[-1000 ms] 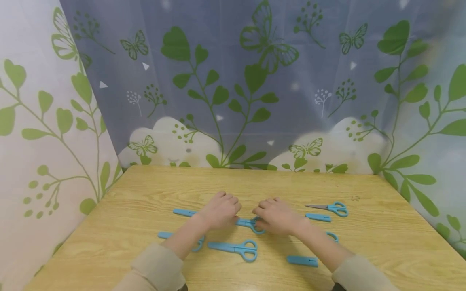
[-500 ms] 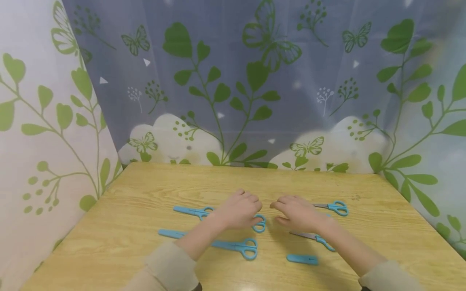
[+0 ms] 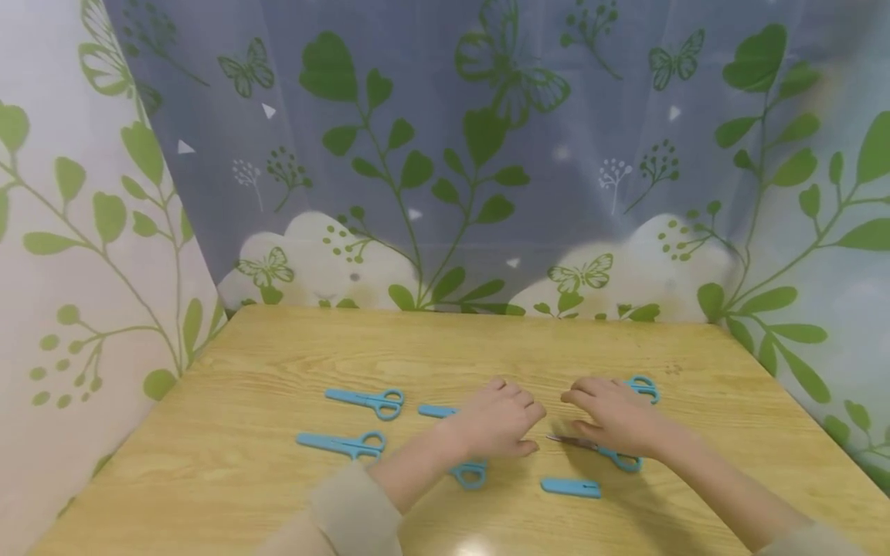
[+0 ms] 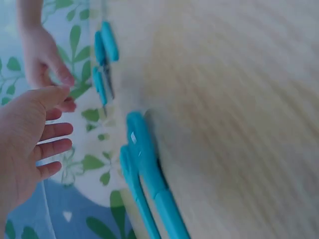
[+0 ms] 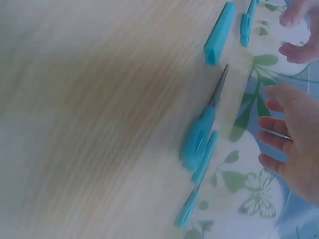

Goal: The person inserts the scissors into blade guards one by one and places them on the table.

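Note:
My left hand [image 3: 497,421] hovers over the table's middle, fingers loosely bent, holding nothing. Its forearm partly hides two blue scissors in blue covers, the front one showing its handles [image 3: 470,473]. My right hand [image 3: 615,417], also without anything in its grasp, is above a pair of bare-bladed scissors [image 3: 624,461] with blue handles. Behind it, only the handles [image 3: 643,388] of another pair show in the head view. A loose blue cover [image 3: 570,487] lies in front of the right hand. The right wrist view shows a second loose cover [image 5: 206,159] beside the bare scissors.
Two more covered scissors lie at the left, a back pair [image 3: 365,400] and a front pair [image 3: 341,444]. The wooden table [image 3: 292,347] ends at a patterned curtain [image 3: 389,255] at the back and sides.
Both hands have moved right, away from the covered middle scissors toward the bare scissors. The covered scissors on the left come back into sight. The head view has shifted slightly.

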Available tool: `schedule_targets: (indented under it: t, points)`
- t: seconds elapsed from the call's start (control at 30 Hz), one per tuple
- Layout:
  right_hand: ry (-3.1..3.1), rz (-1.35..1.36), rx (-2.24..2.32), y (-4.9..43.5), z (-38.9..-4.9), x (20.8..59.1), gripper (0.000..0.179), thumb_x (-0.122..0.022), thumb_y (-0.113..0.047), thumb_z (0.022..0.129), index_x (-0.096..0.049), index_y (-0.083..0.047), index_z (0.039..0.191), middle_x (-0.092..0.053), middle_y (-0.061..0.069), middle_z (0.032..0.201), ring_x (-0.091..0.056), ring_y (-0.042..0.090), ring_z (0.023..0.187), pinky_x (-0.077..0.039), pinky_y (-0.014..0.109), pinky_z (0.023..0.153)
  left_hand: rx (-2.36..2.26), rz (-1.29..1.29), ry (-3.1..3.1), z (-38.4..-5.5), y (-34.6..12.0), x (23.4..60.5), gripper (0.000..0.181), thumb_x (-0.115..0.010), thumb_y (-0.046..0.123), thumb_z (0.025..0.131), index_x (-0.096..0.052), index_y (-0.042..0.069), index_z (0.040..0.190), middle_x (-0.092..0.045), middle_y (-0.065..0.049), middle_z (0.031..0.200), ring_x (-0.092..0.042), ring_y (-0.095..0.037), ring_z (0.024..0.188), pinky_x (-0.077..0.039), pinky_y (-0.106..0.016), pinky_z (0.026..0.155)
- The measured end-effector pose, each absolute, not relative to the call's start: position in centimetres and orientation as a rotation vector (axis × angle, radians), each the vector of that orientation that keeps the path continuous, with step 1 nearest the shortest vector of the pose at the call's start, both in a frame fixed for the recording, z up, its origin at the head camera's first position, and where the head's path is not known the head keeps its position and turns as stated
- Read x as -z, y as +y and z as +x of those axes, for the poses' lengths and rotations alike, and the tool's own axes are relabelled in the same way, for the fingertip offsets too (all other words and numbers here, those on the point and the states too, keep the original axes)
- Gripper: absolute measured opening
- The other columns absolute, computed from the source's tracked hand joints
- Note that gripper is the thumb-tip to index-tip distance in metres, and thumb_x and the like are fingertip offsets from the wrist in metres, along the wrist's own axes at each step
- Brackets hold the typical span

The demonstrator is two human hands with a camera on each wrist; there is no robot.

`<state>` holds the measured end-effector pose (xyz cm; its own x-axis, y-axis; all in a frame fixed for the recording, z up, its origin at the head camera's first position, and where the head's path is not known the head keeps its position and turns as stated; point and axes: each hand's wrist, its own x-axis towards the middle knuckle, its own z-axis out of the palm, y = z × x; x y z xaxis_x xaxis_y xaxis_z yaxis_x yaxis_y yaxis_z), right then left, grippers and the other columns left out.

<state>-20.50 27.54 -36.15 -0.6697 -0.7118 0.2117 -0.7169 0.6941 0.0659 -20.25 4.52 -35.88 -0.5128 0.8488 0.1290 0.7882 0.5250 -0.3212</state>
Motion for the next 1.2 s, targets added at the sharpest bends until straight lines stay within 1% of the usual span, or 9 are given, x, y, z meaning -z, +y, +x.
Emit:
schedule_targets:
  t: [0.13,0.33,0.47,0.53,0.6,0.77,0.9,1.03,1.2]
  points:
    - [-2.665,1.124,-0.047,28.9,-20.0,36.3,0.035,-0.071,-0.02,0.08,-0.062,-0.004,0.11,-0.059,0.007,0.105,-0.056,0.031,0.099,-0.048,0.048,0.077,-0.373,-1.416,-2.455,-19.5,5.4,36.6,0.046,-0.056,0.052,0.086,-0.058,0.019,0.118,-0.062,0.007,0.11,-0.055,-0.009,0.102,-0.042,-0.024,0.089]
    - [-2.696,1.135,-0.041,30.6,-19.6,36.7,0.033,-0.072,-0.018,0.078,-0.063,-0.008,0.108,-0.057,0.001,0.098,-0.054,0.021,0.087,-0.047,0.036,0.068,-0.386,-1.457,-2.588,-18.4,6.5,37.5,0.04,-0.054,0.054,0.086,-0.06,0.023,0.11,-0.061,0.011,0.104,-0.051,-0.004,0.089,-0.04,-0.019,0.078]
    - [-2.689,1.144,-0.05,31.2,-19.3,37.2,0.03,-0.071,-0.013,0.077,-0.063,-0.007,0.106,-0.057,0.0,0.096,-0.053,0.016,0.083,-0.046,0.034,0.068,-0.405,-1.46,-2.572,-18.1,6.9,38.1,0.039,-0.051,0.058,0.085,-0.061,0.024,0.101,-0.06,0.013,0.094,-0.047,-0.003,0.079,-0.035,-0.016,0.07]
    - [-2.666,1.147,-0.056,31.5,-19.1,37.5,0.031,-0.07,-0.01,0.076,-0.063,-0.007,0.105,-0.058,-0.001,0.095,-0.053,0.015,0.083,-0.046,0.035,0.069,-0.401,-1.467,-2.546,-17.9,7.1,38.4,0.038,-0.051,0.058,0.085,-0.061,0.025,0.1,-0.059,0.014,0.093,-0.047,-0.002,0.079,-0.035,-0.017,0.07]
    - [-2.64,1.159,-0.055,31.8,-19.0,37.8,0.032,-0.072,-0.01,0.074,-0.063,-0.006,0.105,-0.058,-0.001,0.095,-0.053,0.015,0.083,-0.047,0.036,0.07,-0.405,-1.469,-2.528,-17.7,7.3,38.7,0.038,-0.051,0.059,0.086,-0.061,0.025,0.101,-0.059,0.014,0.096,-0.048,-0.003,0.083,-0.036,-0.018,0.073]
    - [-2.604,1.17,0.014,32.5,-19.2,38.5,0.036,-0.079,-0.014,0.069,-0.063,-0.007,0.101,-0.058,-0.001,0.093,-0.054,0.018,0.084,-0.048,0.037,0.069,-0.46,-1.487,-2.488,-17.2,7.6,39.6,0.042,-0.046,0.056,0.09,-0.059,0.023,0.114,-0.058,0.01,0.112,-0.05,-0.006,0.102,-0.037,-0.022,0.086]
    - [-2.632,1.168,0.078,32.7,-19.5,39.0,0.031,-0.078,-0.016,0.07,-0.065,-0.01,0.098,-0.06,-0.001,0.093,-0.056,0.021,0.086,-0.049,0.04,0.069,-0.491,-1.507,-2.476,-17.1,7.9,40.0,0.042,-0.042,0.052,0.093,-0.058,0.023,0.118,-0.057,0.009,0.115,-0.049,-0.008,0.109,-0.037,-0.026,0.093]
    - [-2.633,1.197,0.104,32.9,-19.7,39.2,0.029,-0.077,-0.017,0.071,-0.066,-0.012,0.097,-0.06,-0.002,0.093,-0.057,0.022,0.087,-0.049,0.042,0.071,-0.533,-1.512,-2.446,-17.1,8.1,40.2,0.04,-0.042,0.052,0.093,-0.058,0.024,0.117,-0.057,0.011,0.113,-0.049,-0.007,0.105,-0.036,-0.026,0.093]
    - [-2.492,1.257,0.118,33.4,-19.9,39.7,0.03,-0.078,-0.013,0.068,-0.065,-0.013,0.095,-0.062,-0.002,0.089,-0.058,0.021,0.083,-0.049,0.044,0.073,-0.549,-1.526,-2.398,-17.3,8.0,40.2,0.035,-0.043,0.05,0.093,-0.06,0.026,0.111,-0.056,0.013,0.103,-0.047,-0.005,0.094,-0.035,-0.023,0.085]
